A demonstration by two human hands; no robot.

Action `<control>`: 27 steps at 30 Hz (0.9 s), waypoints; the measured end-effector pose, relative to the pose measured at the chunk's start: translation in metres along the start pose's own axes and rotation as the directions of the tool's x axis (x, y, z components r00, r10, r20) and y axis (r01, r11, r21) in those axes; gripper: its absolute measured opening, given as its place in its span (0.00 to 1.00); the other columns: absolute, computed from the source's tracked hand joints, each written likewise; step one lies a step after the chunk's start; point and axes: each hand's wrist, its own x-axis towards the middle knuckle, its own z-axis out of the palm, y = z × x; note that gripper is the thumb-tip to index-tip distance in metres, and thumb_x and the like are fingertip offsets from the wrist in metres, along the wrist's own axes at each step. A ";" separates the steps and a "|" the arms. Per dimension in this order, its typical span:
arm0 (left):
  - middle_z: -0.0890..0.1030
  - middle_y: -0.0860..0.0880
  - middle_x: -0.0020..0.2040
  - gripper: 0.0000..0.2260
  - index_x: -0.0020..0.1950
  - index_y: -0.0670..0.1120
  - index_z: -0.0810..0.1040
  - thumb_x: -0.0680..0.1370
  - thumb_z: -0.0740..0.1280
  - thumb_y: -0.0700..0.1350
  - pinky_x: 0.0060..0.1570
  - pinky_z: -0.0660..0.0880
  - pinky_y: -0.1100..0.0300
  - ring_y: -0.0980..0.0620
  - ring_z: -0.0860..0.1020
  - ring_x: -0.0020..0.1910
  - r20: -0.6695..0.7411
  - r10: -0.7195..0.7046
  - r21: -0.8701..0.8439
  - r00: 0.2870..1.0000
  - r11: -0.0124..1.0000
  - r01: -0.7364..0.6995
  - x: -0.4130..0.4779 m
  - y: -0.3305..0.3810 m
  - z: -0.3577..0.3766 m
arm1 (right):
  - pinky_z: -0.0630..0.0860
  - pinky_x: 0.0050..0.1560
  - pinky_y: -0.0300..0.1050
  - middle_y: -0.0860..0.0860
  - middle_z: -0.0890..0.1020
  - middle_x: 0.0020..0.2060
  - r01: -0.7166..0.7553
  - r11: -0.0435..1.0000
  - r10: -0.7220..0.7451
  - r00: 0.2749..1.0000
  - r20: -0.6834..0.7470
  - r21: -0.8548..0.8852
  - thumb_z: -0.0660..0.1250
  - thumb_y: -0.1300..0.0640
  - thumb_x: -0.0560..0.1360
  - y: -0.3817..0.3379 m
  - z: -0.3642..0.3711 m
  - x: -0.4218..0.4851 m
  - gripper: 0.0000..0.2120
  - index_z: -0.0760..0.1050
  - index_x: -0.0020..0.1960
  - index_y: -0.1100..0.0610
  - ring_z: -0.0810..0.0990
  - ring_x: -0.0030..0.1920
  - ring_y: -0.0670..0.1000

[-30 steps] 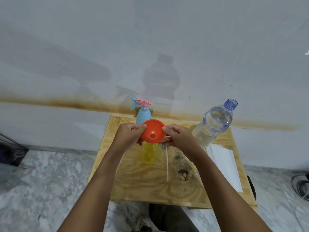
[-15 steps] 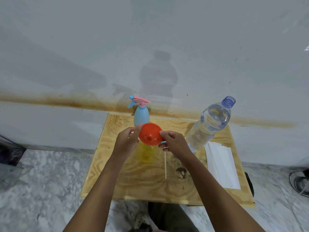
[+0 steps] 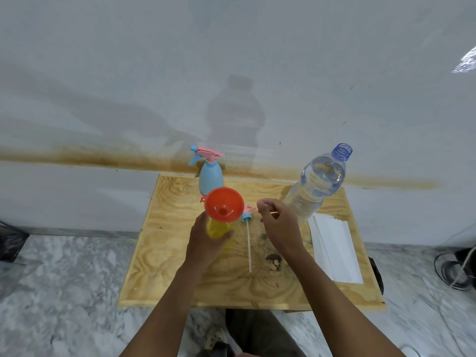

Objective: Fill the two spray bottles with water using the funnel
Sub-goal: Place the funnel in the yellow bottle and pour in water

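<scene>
Against the back, a pale wall [image 3: 231,60] with a rusty brown streak running level across it; below it, grey marbled floor [image 3: 64,266]. Low plywood table [image 3: 167,253] set hard against the wall, grain and dark stains showing. Far-right on the table: big clear water bottle [image 3: 316,186], neck open, water well up toward the shoulder. Just beside its base, toward the near right edge, a stack of white paper sheets [image 3: 337,248]. Left hand [image 3: 203,240] wraps the yellow spray bottle [image 3: 219,229] from the left and near side, fingers curled round the body, thumb across the front. Right hand [image 3: 278,222] hovers just right of it, apart from bottle and funnel, fingers loosely curled, nothing plainly held. Blue spray bottle [image 3: 210,176], pink trigger head on, stands upright at the back edge, directly behind the yellow one. Yellow bottle stands mid-table, head off. Orange funnel [image 3: 224,204] sits in its neck, bowl up and tipped slightly toward the camera. Detached spray head [image 3: 246,217] lies flat on the wood between the two hands, its thin white dip tube [image 3: 248,243] pointing toward the near edge.
</scene>
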 end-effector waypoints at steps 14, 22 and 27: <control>0.80 0.51 0.48 0.20 0.61 0.45 0.77 0.72 0.78 0.48 0.43 0.70 0.59 0.50 0.77 0.49 -0.085 0.038 -0.011 0.996 0.999 -0.039 0.003 0.017 0.019 | 0.71 0.52 0.44 0.46 0.71 0.64 -0.171 0.985 0.165 0.911 -0.378 0.017 0.74 0.42 0.72 0.045 -0.074 0.004 0.35 0.64 0.72 0.53 0.72 0.60 0.46; 0.81 0.57 0.46 0.16 0.52 0.62 0.75 0.73 0.77 0.47 0.41 0.71 0.65 0.62 0.77 0.47 -0.055 0.020 -0.125 0.998 0.992 -0.027 -0.002 0.028 0.027 | 0.72 0.50 0.33 0.40 0.78 0.59 -0.014 0.985 0.036 0.991 -0.129 0.172 0.79 0.49 0.69 0.047 -0.101 0.039 0.29 0.70 0.66 0.47 0.76 0.57 0.34; 0.80 0.57 0.57 0.22 0.59 0.58 0.76 0.70 0.80 0.45 0.51 0.69 0.69 0.72 0.74 0.55 -0.035 0.045 -0.189 0.998 0.981 -0.051 -0.002 0.026 0.027 | 0.76 0.51 0.30 0.42 0.77 0.62 0.025 0.963 -0.002 0.997 -0.083 0.269 0.84 0.52 0.63 0.050 -0.103 0.053 0.42 0.66 0.70 0.47 0.78 0.58 0.36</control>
